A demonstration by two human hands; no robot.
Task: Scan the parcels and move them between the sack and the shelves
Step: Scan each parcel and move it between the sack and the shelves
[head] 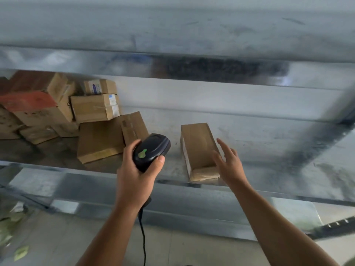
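A long brown cardboard parcel [198, 148] lies on the metal shelf [259, 135], its near end at the shelf's front edge. My right hand [228, 162] is at the parcel's right side with fingers straight and spread, its thumb touching the box. My left hand [137, 169] grips a dark barcode scanner [151, 150] with a green trigger, held just left of the parcel; its black cable hangs down past my wrist. The sack is not in view.
A pile of several cardboard boxes [63, 112] fills the shelf's left part, the nearest flat box [100, 140] just beyond the scanner. Another metal shelf [172, 35] runs above. A shelf upright [317, 146] stands at the right. Tiled floor lies below.
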